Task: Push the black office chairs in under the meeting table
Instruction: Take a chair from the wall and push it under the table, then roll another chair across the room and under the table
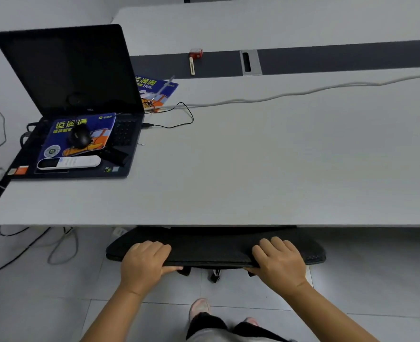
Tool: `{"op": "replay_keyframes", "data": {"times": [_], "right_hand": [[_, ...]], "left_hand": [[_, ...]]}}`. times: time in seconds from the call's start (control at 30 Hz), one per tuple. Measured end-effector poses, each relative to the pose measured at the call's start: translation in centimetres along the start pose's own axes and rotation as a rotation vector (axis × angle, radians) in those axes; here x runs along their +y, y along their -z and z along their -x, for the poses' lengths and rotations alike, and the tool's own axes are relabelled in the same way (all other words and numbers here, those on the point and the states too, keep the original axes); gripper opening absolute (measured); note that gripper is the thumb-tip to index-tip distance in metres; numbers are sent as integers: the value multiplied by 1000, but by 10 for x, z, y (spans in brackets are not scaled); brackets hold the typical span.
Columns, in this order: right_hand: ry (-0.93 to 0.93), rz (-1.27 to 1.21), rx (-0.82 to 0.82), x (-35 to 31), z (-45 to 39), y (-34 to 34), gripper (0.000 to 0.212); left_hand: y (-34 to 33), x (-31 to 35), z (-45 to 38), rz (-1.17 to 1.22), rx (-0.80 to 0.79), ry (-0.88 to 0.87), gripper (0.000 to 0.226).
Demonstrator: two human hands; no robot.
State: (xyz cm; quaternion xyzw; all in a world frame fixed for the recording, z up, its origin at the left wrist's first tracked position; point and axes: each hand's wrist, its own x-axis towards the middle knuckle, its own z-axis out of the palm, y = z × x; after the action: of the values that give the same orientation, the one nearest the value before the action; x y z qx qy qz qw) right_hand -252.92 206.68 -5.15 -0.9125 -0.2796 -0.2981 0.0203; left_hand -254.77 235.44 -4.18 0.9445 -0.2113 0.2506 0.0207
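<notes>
I see a pale tiled floor (pixel 376 280) and a long grey bench (pixel 253 169) with a dark strip down its middle. The black office chair (pixel 213 250) stands at the near edge, seat under the bench top, only the top of its backrest showing. The left hand (pixel 144 262) grips that top edge toward its left end, fingers (pixel 152 246) curled over the front, thumb beneath. The right hand (pixel 280 262) grips it toward the right end, fingers clamped over the top in the same way.

On the bench's left end sits an open laptop (pixel 68 75), carrying a blue mouse pad (pixel 100 129), a black mouse (pixel 80 135) and a white remote (pixel 68 162). A white cable (pixel 302 92) runs across the bench. Loose cables (pixel 61 245) lie on the floor at left.
</notes>
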Motion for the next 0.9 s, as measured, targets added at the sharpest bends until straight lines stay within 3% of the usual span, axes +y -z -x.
{"op": "replay_keyframes", "data": {"times": [0.27,0.43,0.53,0.63,0.7,0.8,0.9], "right_hand": [[-31,2,30,-3,3,0,40],[-164,-2,-62,-6,1,10,48],[-246,-50,-146,-8,-1,18,48],[-483,-159,-131,-24,9,29,48],[-694,-204,-69,-47,26,41,47],[-1079,-226,-40,-97,64,61,41],[-1501,-319,-18,-160,102,89,57]], "left_hand": [[-3,-2,4,-28,8,-19,50],[10,5,-2,125,-165,88,76],[17,17,-16,319,-260,103,68],[19,39,-31,544,-253,-9,36],[18,59,-37,701,-238,-94,27],[21,87,-31,925,-261,-240,25],[18,110,-7,1016,-417,-473,30]]}}
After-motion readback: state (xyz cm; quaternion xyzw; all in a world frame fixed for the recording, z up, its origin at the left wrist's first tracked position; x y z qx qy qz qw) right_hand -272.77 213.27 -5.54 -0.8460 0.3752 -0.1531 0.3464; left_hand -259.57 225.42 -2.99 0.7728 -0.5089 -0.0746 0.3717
